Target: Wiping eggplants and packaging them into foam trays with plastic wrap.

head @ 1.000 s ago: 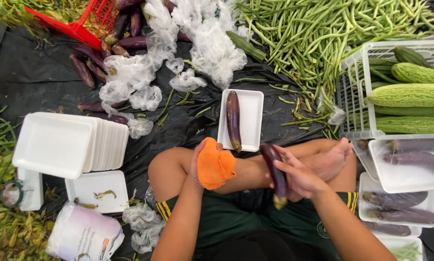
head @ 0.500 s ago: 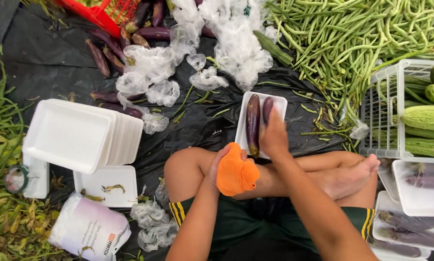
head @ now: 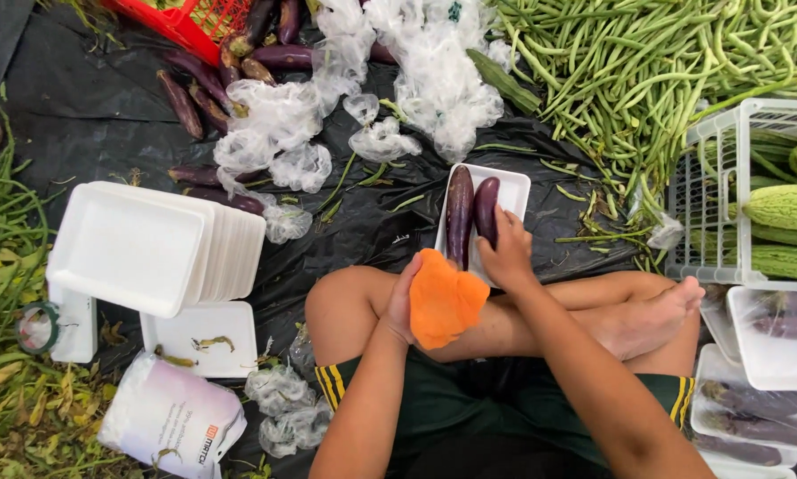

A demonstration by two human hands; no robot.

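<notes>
I sit cross-legged on black sheeting. My left hand (head: 405,302) grips an orange cloth (head: 443,302) above my knee. My right hand (head: 507,253) rests on the near end of a purple eggplant (head: 486,209) lying in a white foam tray (head: 514,193) in front of my legs. A second, longer eggplant (head: 458,215) lies beside it in the same tray.
A stack of white foam trays (head: 141,244) sits at left, with a wrapped roll (head: 168,417) below. Loose eggplants (head: 185,102) and plastic netting (head: 279,120) lie beyond. Green beans (head: 647,80) fill the top right. A white crate (head: 714,200) holds bitter gourds; packed trays (head: 776,341) lie right.
My right hand carried an eggplant from above my lap forward and laid it in the tray next to the first one. The orange cloth stayed in my left hand.
</notes>
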